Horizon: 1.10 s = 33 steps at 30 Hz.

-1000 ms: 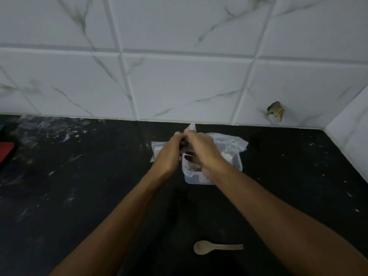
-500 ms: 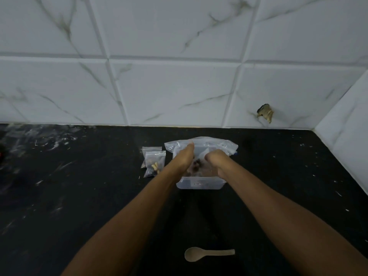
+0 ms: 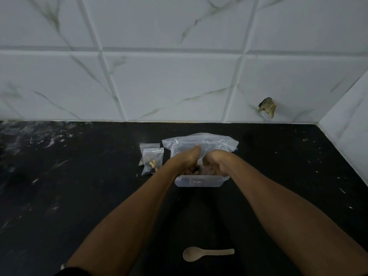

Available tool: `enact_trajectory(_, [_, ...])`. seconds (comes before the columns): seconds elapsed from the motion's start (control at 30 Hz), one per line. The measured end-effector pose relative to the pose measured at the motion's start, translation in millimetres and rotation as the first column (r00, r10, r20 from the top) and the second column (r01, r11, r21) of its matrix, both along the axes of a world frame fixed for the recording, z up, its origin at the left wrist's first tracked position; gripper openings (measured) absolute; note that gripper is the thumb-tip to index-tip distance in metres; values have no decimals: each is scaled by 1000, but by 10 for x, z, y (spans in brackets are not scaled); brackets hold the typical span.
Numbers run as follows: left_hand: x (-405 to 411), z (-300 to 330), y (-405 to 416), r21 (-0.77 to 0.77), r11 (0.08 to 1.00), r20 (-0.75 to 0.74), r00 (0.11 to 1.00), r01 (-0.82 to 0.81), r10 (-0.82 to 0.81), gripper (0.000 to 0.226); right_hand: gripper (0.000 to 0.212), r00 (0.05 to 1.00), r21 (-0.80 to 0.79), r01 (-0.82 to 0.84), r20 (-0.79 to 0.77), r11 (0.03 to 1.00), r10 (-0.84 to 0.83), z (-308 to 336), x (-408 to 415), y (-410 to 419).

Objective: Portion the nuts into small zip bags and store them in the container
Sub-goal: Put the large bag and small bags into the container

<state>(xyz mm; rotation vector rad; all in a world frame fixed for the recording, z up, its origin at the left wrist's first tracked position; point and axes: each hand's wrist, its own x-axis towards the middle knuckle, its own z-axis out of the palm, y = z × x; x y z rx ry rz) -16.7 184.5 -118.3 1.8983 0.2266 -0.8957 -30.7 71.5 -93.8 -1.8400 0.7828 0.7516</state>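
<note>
Reaching into a clear container (image 3: pixel 199 181) near the countertop's (image 3: pixel 79 196) back edge, the left hand (image 3: pixel 187 158) and right hand (image 3: pixel 216 162) curl over something dark inside; what each grips I cannot tell. Two small zip bags (image 3: pixel 152 158) lie just left, long axes toward the wall. A large bag (image 3: pixel 199 139) sits behind. A spoon (image 3: pixel 207 253) lies crosswise nearer the front.

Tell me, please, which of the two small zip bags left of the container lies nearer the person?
The front small zip bag, showing pale nuts inside, lies nearer; it overlaps the rear small zip bag, which sits closer to the tiled wall.
</note>
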Motion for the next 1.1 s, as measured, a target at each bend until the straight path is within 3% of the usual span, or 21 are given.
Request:
enact_trajectory(0.17, [19,15,-12,57,995,-24,997,76,-74,78,36,993,-10,-118,-2,993,118,-49,-2,40])
enact_trajectory(0.27, [-2,50,4,69,994,11,997,81,-82,67,34,989,-75,-138,41,988,141,-81,-3,18])
enact_trajectory(0.37, [-86,102,41,78,995,225,972,54,-70,51,25,967,-194,-168,156,966,200,-55,-6,1])
enact_trajectory(0.43, [-183,122,145,61,998,415,909,4,-29,46,23,930,-311,-157,273,937,246,-1,-20,25])
enact_trajectory(0.57, [-317,151,570,-58,967,634,739,-247,227,40,9,817,-352,-102,505,931,280,167,-125,248])
enact_trajectory(0.67, [-297,116,972,-74,927,585,736,-369,340,46,22,805,-168,-43,579,985,134,246,-188,562])
enact_trajectory(0.77, [-247,0,1309,-73,916,470,797,-395,381,59,15,867,94,-32,499,995,-19,213,-216,957])
enact_trajectory(0.87, [-271,-94,1463,-87,907,369,833,-412,413,54,19,900,271,-71,431,960,-55,143,-263,1257])
enact_trajectory(1.03, [-264,-188,1527,-172,838,163,825,-517,542,47,20,936,271,-54,349,961,-46,-61,-253,1552])
enact_trajectory(1.1, [-259,-216,1507,-178,831,129,825,-527,550,48,30,938,230,-42,343,972,-41,-207,-210,1621])
